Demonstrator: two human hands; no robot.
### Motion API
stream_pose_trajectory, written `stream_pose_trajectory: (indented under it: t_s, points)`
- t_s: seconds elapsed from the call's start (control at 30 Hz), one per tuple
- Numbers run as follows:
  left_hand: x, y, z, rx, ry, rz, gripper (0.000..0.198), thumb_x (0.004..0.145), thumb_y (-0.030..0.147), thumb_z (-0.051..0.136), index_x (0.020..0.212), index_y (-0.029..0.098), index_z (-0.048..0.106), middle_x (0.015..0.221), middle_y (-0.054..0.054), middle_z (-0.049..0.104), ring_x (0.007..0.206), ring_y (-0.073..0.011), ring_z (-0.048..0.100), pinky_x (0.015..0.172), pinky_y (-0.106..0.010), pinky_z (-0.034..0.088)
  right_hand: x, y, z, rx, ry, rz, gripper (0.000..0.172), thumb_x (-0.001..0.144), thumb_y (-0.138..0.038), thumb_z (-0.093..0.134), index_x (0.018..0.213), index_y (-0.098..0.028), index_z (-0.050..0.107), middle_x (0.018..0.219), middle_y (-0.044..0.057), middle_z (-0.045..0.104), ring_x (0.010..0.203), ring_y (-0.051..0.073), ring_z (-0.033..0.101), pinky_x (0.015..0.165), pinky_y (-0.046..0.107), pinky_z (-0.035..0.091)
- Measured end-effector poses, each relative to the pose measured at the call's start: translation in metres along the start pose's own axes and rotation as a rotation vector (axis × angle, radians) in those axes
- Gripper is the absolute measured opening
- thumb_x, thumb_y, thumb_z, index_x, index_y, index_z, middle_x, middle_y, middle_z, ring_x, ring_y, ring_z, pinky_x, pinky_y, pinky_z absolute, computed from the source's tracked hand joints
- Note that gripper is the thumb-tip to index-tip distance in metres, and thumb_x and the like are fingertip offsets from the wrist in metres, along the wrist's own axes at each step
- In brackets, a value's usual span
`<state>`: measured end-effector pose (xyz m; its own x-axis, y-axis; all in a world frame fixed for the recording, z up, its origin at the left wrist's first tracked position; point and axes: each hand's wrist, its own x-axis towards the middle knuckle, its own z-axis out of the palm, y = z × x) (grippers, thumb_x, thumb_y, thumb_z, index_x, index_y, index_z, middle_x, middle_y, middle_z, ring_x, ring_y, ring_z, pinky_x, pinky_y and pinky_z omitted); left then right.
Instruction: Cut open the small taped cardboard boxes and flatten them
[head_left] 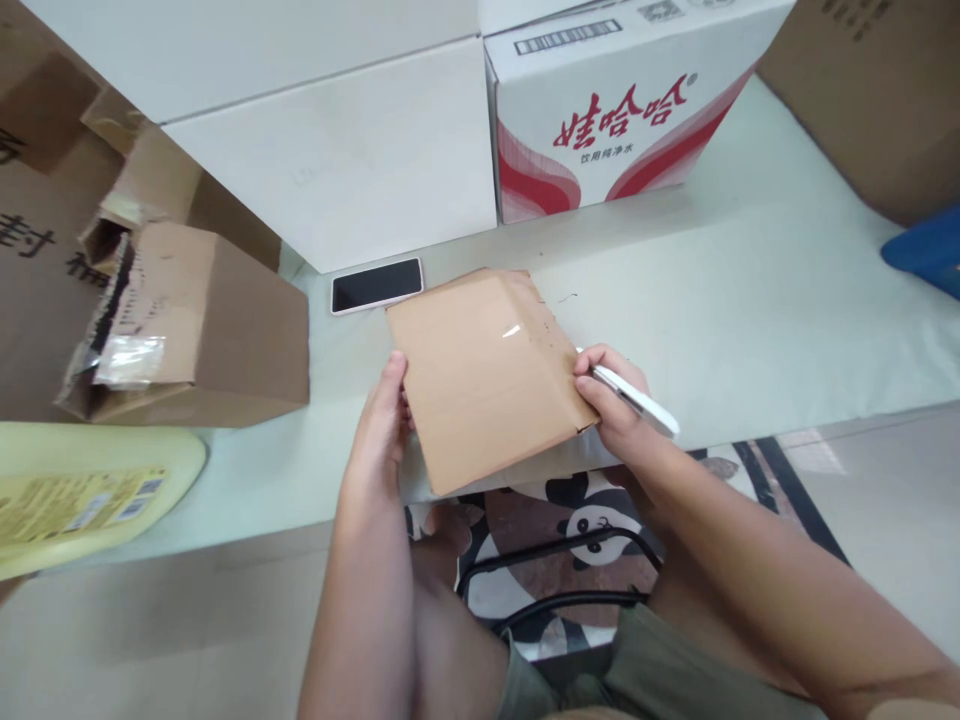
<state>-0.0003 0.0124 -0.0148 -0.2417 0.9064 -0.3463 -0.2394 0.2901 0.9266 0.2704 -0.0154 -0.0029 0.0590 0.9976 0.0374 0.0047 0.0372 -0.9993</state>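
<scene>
A small brown cardboard box (487, 375) is held tilted over the front edge of the table, one broad face toward me. My left hand (386, 405) grips its left edge, thumb on the near face and fingers behind. At the lower right corner, my right hand (615, 395) pinches the box between thumb and fingers. The same hand also holds a slim white utility knife (645, 405), its rear end sticking out to the right; I cannot make out a blade. A short bright strip, tape or glare, shows on the box face.
A phone (377, 286) lies behind the box on the pale green tabletop (750, 300). White cartons (337, 165) and a red-and-white water carton (600, 130) stand at the back. An opened cardboard box (247, 330) and a yellow jug (97, 490) are at left, something blue (930, 250) at right.
</scene>
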Motion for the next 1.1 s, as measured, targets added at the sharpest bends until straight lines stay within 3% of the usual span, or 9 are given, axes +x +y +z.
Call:
stream_pose_trajectory:
  t_s: [0.2,0.37,0.5,0.6,0.77,0.87,0.97,1.1]
  points:
    - [-0.004,0.010,-0.002,-0.003,0.035,-0.133,0.064,0.061,0.067,0.083,0.098,0.017,0.072,0.084,-0.014,0.076,0.087,-0.0363,0.075,0.070,-0.046,0.062,-0.001,-0.007,0.001,-0.067,-0.010,-0.040,0.013,0.075,-0.034,0.062,0.075,-0.023,0.055,0.057,-0.006,0.045,0.051,0.012,0.035,0.051,0.028,0.024]
    - [-0.006,0.015,0.001,-0.017,0.042,-0.089,0.060,0.057,0.064,0.086,0.092,0.017,0.073,0.082,-0.011,0.076,0.076,-0.0308,0.074,0.064,-0.041,0.061,-0.001,-0.007,0.003,-0.073,0.007,-0.048,0.012,0.076,-0.033,0.060,0.073,-0.023,0.054,0.056,-0.006,0.044,0.051,0.011,0.034,0.050,0.028,0.023]
    - [-0.003,0.014,0.000,-0.021,0.086,-0.082,0.049,0.058,0.058,0.088,0.081,0.018,0.070,0.070,-0.007,0.072,0.055,-0.0208,0.066,0.046,-0.030,0.048,-0.001,-0.007,0.004,-0.094,-0.006,-0.066,0.011,0.076,-0.033,0.060,0.075,-0.024,0.054,0.056,-0.006,0.044,0.050,0.011,0.034,0.050,0.028,0.024]
    - [-0.001,0.015,-0.001,-0.003,0.051,-0.105,0.045,0.057,0.054,0.089,0.072,0.019,0.065,0.060,-0.004,0.064,0.046,-0.0171,0.057,0.040,-0.028,0.038,-0.002,-0.007,0.004,-0.100,0.003,-0.067,0.012,0.076,-0.033,0.060,0.074,-0.024,0.053,0.056,-0.006,0.044,0.051,0.012,0.034,0.051,0.028,0.024]
    - [-0.005,0.021,0.005,0.009,0.063,-0.084,0.046,0.058,0.052,0.087,0.081,0.018,0.064,0.073,-0.006,0.070,0.066,-0.0253,0.070,0.064,-0.039,0.056,-0.002,-0.008,0.004,-0.099,-0.001,-0.066,0.012,0.076,-0.033,0.060,0.074,-0.024,0.053,0.056,-0.006,0.043,0.051,0.012,0.034,0.051,0.028,0.024]
    - [-0.009,0.026,0.007,0.012,0.154,-0.038,0.052,0.053,0.046,0.091,0.083,0.022,0.055,0.075,-0.001,0.069,0.063,-0.0204,0.067,0.063,-0.036,0.056,-0.002,-0.008,0.004,-0.093,0.000,-0.071,0.011,0.076,-0.033,0.060,0.074,-0.024,0.054,0.056,-0.006,0.044,0.051,0.012,0.035,0.051,0.028,0.025]
    - [-0.011,0.028,0.006,0.022,0.164,0.044,0.059,0.051,0.042,0.094,0.087,0.025,0.050,0.073,0.003,0.067,0.058,-0.0169,0.063,0.059,-0.032,0.052,-0.002,-0.007,0.004,-0.094,0.001,-0.070,0.011,0.076,-0.033,0.060,0.074,-0.024,0.054,0.056,-0.006,0.045,0.051,0.012,0.035,0.051,0.028,0.025]
    - [-0.010,0.027,0.002,-0.004,0.157,0.117,0.045,0.061,0.048,0.086,0.085,0.024,0.057,0.074,0.002,0.065,0.067,-0.0193,0.065,0.065,-0.032,0.052,-0.001,-0.006,0.003,-0.096,0.027,-0.066,0.012,0.076,-0.033,0.060,0.074,-0.024,0.053,0.057,-0.006,0.044,0.051,0.012,0.034,0.051,0.028,0.025]
